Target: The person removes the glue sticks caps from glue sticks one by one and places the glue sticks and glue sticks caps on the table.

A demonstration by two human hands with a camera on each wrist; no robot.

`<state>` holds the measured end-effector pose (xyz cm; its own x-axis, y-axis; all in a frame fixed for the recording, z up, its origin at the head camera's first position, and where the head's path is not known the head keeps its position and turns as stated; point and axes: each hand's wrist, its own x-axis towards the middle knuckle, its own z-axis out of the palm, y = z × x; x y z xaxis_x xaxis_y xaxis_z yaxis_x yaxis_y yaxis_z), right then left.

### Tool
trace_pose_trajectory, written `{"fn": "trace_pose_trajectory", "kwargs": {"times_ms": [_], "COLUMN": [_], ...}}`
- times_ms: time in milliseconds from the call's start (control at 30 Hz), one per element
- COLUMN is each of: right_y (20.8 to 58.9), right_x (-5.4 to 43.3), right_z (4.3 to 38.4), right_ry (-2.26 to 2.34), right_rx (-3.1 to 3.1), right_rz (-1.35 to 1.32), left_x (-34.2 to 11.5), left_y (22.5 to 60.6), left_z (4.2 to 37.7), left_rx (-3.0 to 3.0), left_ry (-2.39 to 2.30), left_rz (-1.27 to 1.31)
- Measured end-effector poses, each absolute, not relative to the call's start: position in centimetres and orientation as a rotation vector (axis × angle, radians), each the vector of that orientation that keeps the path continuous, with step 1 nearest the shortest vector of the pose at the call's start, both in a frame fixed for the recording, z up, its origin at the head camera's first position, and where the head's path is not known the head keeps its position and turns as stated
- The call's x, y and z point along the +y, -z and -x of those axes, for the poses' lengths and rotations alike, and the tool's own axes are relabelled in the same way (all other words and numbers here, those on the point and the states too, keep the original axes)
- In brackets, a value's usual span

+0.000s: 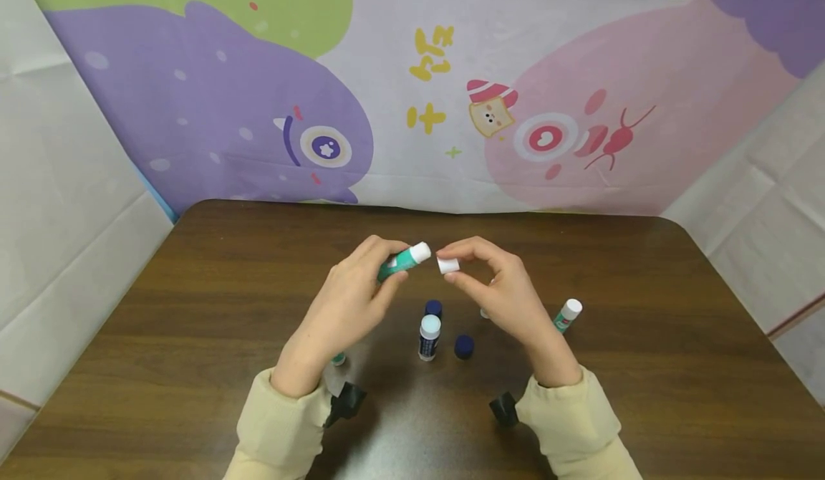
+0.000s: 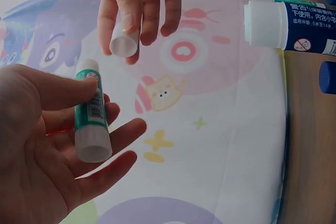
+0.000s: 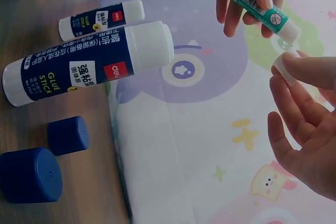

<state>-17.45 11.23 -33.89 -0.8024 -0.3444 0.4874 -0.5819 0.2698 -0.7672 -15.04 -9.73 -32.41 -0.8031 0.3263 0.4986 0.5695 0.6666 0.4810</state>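
My left hand [image 1: 351,297] holds a green glue stick [image 1: 401,261] between thumb and fingers, its white end tilted up towards the right. Facing that end, my right hand [image 1: 503,290] pinches a small white cap [image 1: 447,266] between thumb and fingertips. In the right wrist view the cap [image 3: 284,71] is close to the tip of the green glue stick [image 3: 260,10], and I cannot tell whether they touch. The left wrist view shows the cap's hollow opening. Both hands are above the table.
A large navy glue stick [image 1: 428,340] stands uncapped on the brown table [image 1: 258,251], near navy caps [image 1: 464,347]. A smaller navy glue stick [image 3: 100,20] stands beside it. Another green glue stick [image 1: 568,314] is at the right; a green end [image 1: 338,358] shows by my left wrist.
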Motion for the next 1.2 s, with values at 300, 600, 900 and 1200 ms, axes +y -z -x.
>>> {"fn": "trace_pose_trajectory", "kwargs": {"times_ms": [300,600,900,1200], "right_y": [34.0,34.7,35.9,36.8], "right_x": [11.5,11.6,11.7,11.4], "right_z": [17.7,18.3,18.6,18.8], "right_ry": [-1.449,-1.352,-1.127,-0.769], "right_rx": [-2.549,-2.750,-2.897,-3.155], "right_rz": [-0.711,-0.615,-0.737,-0.855], "left_x": [-9.5,-9.6,-9.4,-9.1], "left_y": [32.6,33.5,34.0,35.2], "left_z": [15.5,15.9,16.0,16.4], "left_rx": [-2.580,-2.631,-2.786,-2.937], "left_ry": [0.956,0.908,0.878,0.742], "left_rz": [0.552,0.485,0.506,0.716]}}
